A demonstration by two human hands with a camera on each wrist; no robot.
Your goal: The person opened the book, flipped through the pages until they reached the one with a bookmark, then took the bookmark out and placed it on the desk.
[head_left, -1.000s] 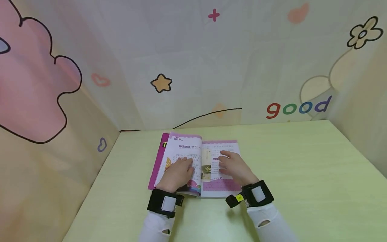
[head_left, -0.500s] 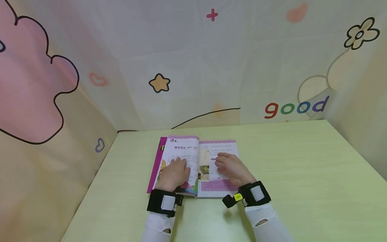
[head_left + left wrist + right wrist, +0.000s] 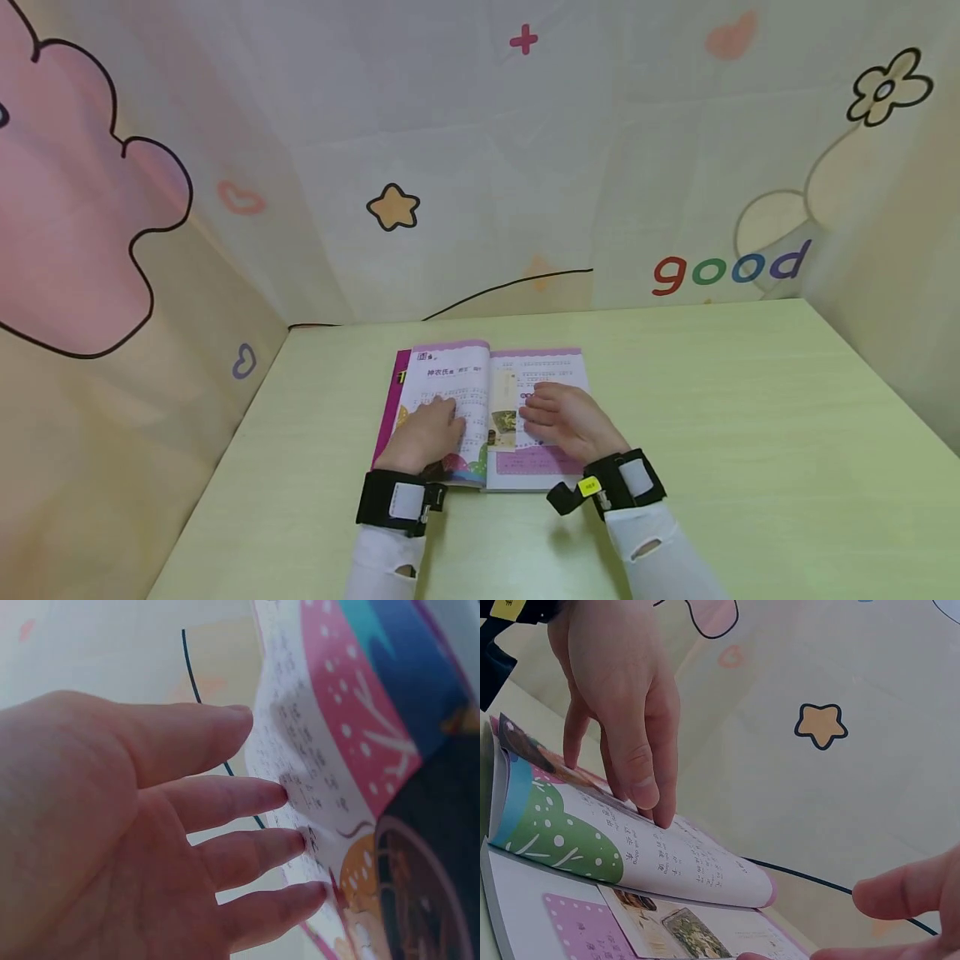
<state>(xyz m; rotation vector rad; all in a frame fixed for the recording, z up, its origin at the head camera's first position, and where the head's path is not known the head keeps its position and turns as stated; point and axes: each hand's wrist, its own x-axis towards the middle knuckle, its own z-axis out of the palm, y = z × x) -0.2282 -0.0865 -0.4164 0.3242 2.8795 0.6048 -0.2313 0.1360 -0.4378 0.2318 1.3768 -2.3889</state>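
An open book [image 3: 461,379] with purple-edged pages and a magenta cover lies on the table. On its left page rest the fingertips of my left hand [image 3: 422,435], the fingers spread and nearly straight; the left wrist view shows them touching the printed page [image 3: 292,727]. My right hand [image 3: 573,421] is over the right page, thumb and fingers apart with nothing between them. Whether its fingertips touch the paper I cannot tell. A narrow picture strip [image 3: 503,412] lies along the inner side of the right page, near the right fingertips. The left page bulges up near the spine.
The pale green table [image 3: 712,433] extends on both sides of the book. A printed curtain [image 3: 480,167] with a star and the word "good" stands behind it. Black straps [image 3: 626,482] with small cameras sit on both wrists.
The left page has settled lower, my left hand resting on it. My right hand has turned slightly, palm more toward the spine. The whole view has shifted a little.
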